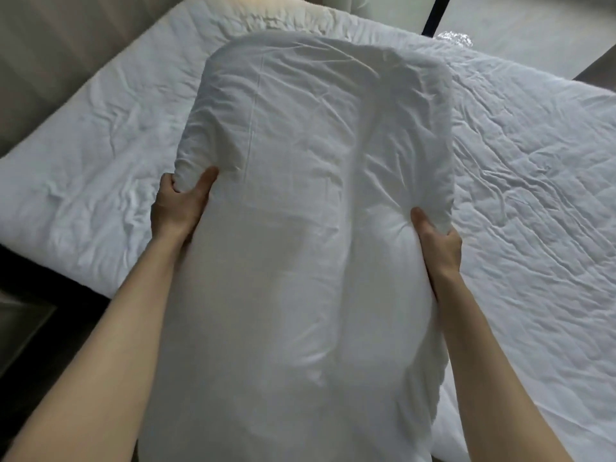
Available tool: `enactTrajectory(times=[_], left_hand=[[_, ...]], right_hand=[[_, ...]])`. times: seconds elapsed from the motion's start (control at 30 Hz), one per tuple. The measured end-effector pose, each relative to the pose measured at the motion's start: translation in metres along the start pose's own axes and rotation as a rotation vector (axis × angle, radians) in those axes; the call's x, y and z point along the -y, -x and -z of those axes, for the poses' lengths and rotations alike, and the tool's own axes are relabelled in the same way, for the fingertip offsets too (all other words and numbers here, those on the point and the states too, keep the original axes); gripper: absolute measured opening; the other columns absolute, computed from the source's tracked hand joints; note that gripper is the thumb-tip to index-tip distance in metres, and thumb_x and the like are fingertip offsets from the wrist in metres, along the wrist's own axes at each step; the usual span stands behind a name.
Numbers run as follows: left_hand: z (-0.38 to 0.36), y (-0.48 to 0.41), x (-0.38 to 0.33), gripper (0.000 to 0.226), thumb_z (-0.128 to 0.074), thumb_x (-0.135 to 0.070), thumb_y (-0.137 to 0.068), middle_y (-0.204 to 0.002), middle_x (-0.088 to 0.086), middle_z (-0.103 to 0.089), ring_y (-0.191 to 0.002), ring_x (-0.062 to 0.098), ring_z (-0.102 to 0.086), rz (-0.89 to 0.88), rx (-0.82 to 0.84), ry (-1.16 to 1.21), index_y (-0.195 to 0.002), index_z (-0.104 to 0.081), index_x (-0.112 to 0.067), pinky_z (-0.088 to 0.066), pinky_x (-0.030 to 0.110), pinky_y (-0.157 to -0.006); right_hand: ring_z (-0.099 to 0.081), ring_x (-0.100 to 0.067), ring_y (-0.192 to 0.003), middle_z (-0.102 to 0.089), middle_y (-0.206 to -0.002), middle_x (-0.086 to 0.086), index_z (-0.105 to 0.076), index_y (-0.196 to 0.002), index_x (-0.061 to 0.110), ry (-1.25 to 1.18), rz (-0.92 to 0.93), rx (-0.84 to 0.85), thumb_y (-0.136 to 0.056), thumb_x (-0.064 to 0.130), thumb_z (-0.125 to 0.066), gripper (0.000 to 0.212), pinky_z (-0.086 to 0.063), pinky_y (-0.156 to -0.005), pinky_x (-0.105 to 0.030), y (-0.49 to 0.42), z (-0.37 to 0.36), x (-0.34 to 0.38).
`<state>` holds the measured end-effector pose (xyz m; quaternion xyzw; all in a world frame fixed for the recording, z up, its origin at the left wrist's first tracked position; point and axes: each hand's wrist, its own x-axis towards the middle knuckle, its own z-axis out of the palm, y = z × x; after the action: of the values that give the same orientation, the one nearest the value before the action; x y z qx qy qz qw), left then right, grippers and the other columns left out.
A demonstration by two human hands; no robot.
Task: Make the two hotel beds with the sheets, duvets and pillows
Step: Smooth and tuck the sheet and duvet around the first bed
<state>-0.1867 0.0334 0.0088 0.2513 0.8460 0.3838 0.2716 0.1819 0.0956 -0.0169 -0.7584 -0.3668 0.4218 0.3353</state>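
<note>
A large white pillow fills the middle of the view, held up lengthwise above the bed. My left hand grips its left edge, thumb on top and fingers curled under. My right hand pinches its right edge, bunching the cloth into a dimple. Below lies the bed with a wrinkled white sheet over it. On the right side the white bedding is creased in long diagonal folds. The pillow hides the middle of the bed.
A beige padded headboard or wall panel runs along the far left. Dark floor shows at the lower left beside the bed corner. A dark post and pale floor stand past the bed's far edge.
</note>
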Motion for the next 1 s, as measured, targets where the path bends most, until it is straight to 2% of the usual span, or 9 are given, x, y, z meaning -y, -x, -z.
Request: enactTrajectory(times=[0.13,0.23,0.33,0.4,0.47,0.53,0.63,0.8,1.0], left_hand=[[0.076,-0.011,0.026,0.073,-0.061,-0.079,-0.065,-0.111,-0.008,-0.061,-0.105,0.022,-0.058,0.015,-0.085,0.045,-0.112,-0.053,-0.025,-0.046,0.042,-0.097],[0.134,-0.027,0.046,0.063,-0.064,-0.072,-0.07,-0.106,-0.006,-0.06,-0.102,0.023,-0.058,0.012,-0.138,0.073,-0.108,-0.052,-0.023,-0.046,0.037,-0.088],[0.193,-0.057,0.06,0.064,-0.065,-0.068,-0.073,-0.106,-0.005,-0.061,-0.099,0.022,-0.058,-0.021,-0.17,0.094,-0.112,-0.053,-0.018,-0.044,0.034,-0.083],[0.234,-0.082,0.061,0.067,-0.066,-0.066,-0.074,-0.11,-0.006,-0.058,-0.103,0.021,-0.055,-0.047,-0.187,0.096,-0.119,-0.052,-0.019,-0.042,0.032,-0.086],[0.273,-0.107,0.059,0.076,-0.067,-0.069,-0.069,-0.121,-0.007,-0.058,-0.112,0.02,-0.054,-0.072,-0.212,0.116,-0.128,-0.05,-0.022,-0.042,0.034,-0.097],[0.306,-0.129,0.053,0.075,-0.068,-0.069,-0.068,-0.12,-0.009,-0.058,-0.114,0.02,-0.055,-0.104,-0.236,0.143,-0.125,-0.051,-0.025,-0.044,0.038,-0.101],[0.341,-0.156,0.036,0.063,-0.07,-0.062,-0.074,-0.108,-0.009,-0.055,-0.109,0.022,-0.056,-0.168,-0.276,0.16,-0.117,-0.053,-0.02,-0.045,0.035,-0.092],[0.379,-0.202,-0.009,0.068,-0.066,-0.06,-0.08,-0.129,0.003,-0.056,-0.117,0.024,-0.052,-0.24,-0.295,0.111,-0.128,-0.048,-0.015,-0.034,0.026,-0.081],[0.401,-0.28,-0.068,0.074,-0.064,-0.067,-0.075,-0.127,0.003,-0.058,-0.114,0.027,-0.056,-0.302,-0.267,0.105,-0.126,-0.049,-0.016,-0.041,0.031,-0.086]], right_hand=[[-0.062,-0.024,-0.105,-0.067,-0.11,0.001,-0.062,-0.119,0.019,0.03,0.07,0.068,-0.069,0.065,-0.068,0.069,-0.048,-0.098,-0.042,0.049,-0.049,0.027],[-0.06,-0.026,-0.11,-0.065,-0.116,-0.002,-0.06,-0.122,0.018,0.062,0.123,0.091,-0.074,0.062,-0.067,0.064,-0.046,-0.1,-0.041,0.089,-0.096,0.052],[-0.059,-0.025,-0.111,-0.065,-0.117,-0.001,-0.061,-0.121,0.019,0.058,0.149,0.103,-0.075,0.061,-0.067,0.062,-0.045,-0.101,-0.039,0.131,-0.149,0.078],[-0.06,-0.021,-0.107,-0.065,-0.11,0.001,-0.062,-0.119,0.019,0.01,0.165,0.096,-0.076,0.058,-0.069,0.059,-0.045,-0.1,-0.036,0.158,-0.185,0.093],[-0.06,-0.017,-0.101,-0.063,-0.102,0.004,-0.064,-0.115,0.019,-0.036,0.19,0.083,-0.077,0.055,-0.071,0.053,-0.047,-0.096,-0.033,0.183,-0.219,0.113],[-0.064,-0.016,-0.099,-0.067,-0.099,0.007,-0.066,-0.11,0.018,-0.074,0.213,0.082,-0.073,0.056,-0.072,0.054,-0.049,-0.094,-0.032,0.205,-0.248,0.135],[-0.067,-0.018,-0.097,-0.071,-0.1,0.005,-0.069,-0.11,0.019,-0.114,0.234,0.067,-0.064,0.064,-0.071,0.065,-0.052,-0.094,-0.039,0.227,-0.278,0.17],[-0.064,-0.021,-0.101,-0.068,-0.104,0.002,-0.066,-0.106,0.021,-0.145,0.277,0.042,-0.066,0.064,-0.071,0.059,-0.05,-0.096,-0.04,0.236,-0.309,0.226],[-0.062,-0.023,-0.103,-0.065,-0.105,0.001,-0.063,-0.109,0.022,-0.198,0.293,0.029,-0.074,0.059,-0.071,0.052,-0.049,-0.098,-0.04,0.22,-0.348,0.293]])
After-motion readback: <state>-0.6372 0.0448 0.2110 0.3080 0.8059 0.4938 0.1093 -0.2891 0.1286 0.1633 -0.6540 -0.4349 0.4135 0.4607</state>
